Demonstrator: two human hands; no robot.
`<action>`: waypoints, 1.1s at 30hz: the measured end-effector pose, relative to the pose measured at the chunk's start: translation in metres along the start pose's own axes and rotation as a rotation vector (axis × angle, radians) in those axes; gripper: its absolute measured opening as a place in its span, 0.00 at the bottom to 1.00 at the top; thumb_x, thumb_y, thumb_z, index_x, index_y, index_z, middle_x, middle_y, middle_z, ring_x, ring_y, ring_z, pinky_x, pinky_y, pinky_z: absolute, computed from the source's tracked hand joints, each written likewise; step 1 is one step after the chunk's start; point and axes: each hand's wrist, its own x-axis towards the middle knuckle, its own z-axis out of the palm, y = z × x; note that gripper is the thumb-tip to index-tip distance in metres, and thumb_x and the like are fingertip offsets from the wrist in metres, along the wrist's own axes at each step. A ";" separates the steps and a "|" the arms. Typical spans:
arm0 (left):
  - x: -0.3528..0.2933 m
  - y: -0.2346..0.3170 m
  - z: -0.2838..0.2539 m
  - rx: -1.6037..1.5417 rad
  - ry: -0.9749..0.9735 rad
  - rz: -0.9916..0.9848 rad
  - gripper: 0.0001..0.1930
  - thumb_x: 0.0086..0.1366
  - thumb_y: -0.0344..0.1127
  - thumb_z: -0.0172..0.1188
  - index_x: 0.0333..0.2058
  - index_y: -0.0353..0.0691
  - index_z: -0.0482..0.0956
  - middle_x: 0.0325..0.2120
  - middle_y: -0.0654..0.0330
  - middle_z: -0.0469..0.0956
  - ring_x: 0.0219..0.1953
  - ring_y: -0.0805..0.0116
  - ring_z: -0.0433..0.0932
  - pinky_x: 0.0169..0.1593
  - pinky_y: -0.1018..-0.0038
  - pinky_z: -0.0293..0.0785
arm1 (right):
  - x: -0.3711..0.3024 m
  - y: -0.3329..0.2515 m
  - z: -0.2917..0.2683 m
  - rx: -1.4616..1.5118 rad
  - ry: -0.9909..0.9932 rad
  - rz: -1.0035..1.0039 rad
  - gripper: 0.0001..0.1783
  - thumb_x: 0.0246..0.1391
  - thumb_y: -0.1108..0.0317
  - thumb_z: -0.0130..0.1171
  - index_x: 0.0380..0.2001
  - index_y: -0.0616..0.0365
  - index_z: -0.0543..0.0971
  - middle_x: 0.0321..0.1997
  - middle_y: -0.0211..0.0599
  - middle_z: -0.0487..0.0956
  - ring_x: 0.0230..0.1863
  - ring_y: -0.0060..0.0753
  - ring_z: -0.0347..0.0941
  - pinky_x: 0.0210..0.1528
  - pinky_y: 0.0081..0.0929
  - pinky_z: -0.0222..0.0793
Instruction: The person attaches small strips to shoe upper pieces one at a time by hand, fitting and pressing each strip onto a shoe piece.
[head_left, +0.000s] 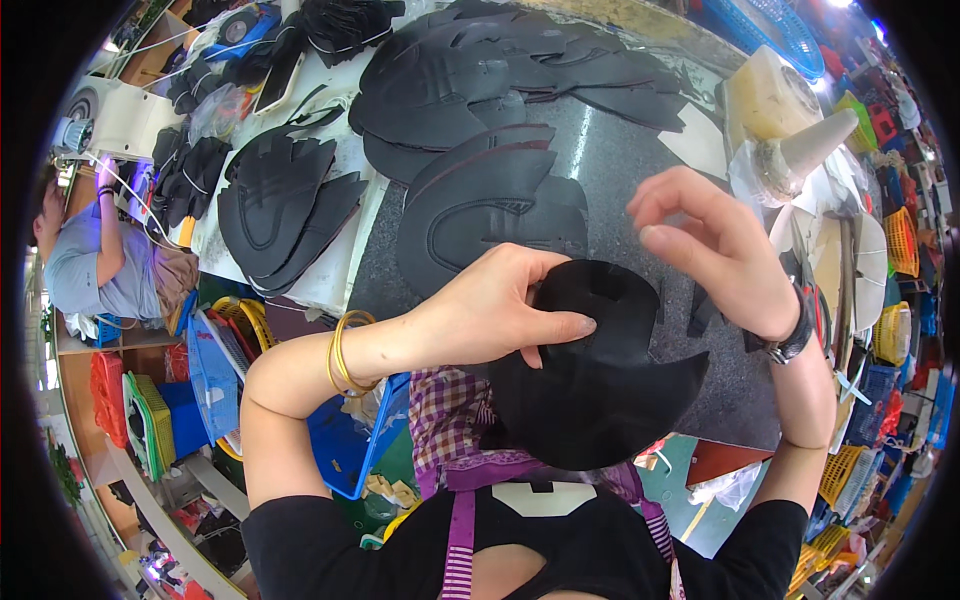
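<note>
My left hand [505,305] pinches the upper edge of a black shoe-upper piece [600,390], thumb on top and fingers partly hidden beneath. The piece is held in front of my apron, with a notched, pointed edge on its right side. To the right of it, my right hand [715,245] is raised over the table, fingers loosely bent and apart from the thumb, with nothing visible in it. Just beyond my left hand, several black upper pieces [470,225] with curved stitching lie overlapping on the dark tabletop [625,165].
Larger stacks of black pieces [430,85] cover the far table, and another stack [275,205] lies at the left. A pale cone on a stand [800,155] rises at the right. Blue crates [345,435] stand below left. Another person [100,255] sits at the far left.
</note>
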 end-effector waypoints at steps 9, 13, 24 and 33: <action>0.002 -0.006 -0.005 0.029 -0.009 -0.049 0.12 0.59 0.34 0.61 0.34 0.30 0.77 0.24 0.65 0.77 0.22 0.81 0.74 0.24 0.84 0.73 | 0.012 -0.003 0.001 -0.084 -0.258 -0.047 0.07 0.47 0.70 0.59 0.27 0.63 0.75 0.33 0.37 0.74 0.33 0.33 0.72 0.33 0.26 0.68; 0.003 -0.007 -0.006 0.020 -0.031 -0.067 0.12 0.59 0.35 0.62 0.34 0.30 0.77 0.24 0.64 0.77 0.22 0.81 0.73 0.24 0.84 0.73 | 0.013 0.002 0.002 -0.059 -0.254 -0.062 0.07 0.46 0.70 0.59 0.26 0.63 0.75 0.30 0.37 0.75 0.31 0.32 0.72 0.31 0.26 0.67; 0.004 -0.002 -0.006 -0.033 -0.082 -0.060 0.13 0.59 0.34 0.61 0.39 0.32 0.76 0.26 0.65 0.78 0.25 0.82 0.74 0.27 0.84 0.75 | 0.021 -0.012 -0.005 -0.005 -0.349 0.292 0.09 0.47 0.69 0.58 0.24 0.67 0.76 0.18 0.32 0.74 0.20 0.16 0.66 0.23 0.19 0.63; 0.004 -0.004 -0.003 -0.047 -0.093 -0.060 0.13 0.59 0.34 0.62 0.40 0.32 0.76 0.26 0.66 0.77 0.26 0.82 0.74 0.27 0.83 0.76 | 0.021 -0.013 -0.007 -0.007 -0.384 0.339 0.08 0.48 0.68 0.59 0.24 0.64 0.76 0.18 0.24 0.73 0.21 0.11 0.65 0.23 0.15 0.60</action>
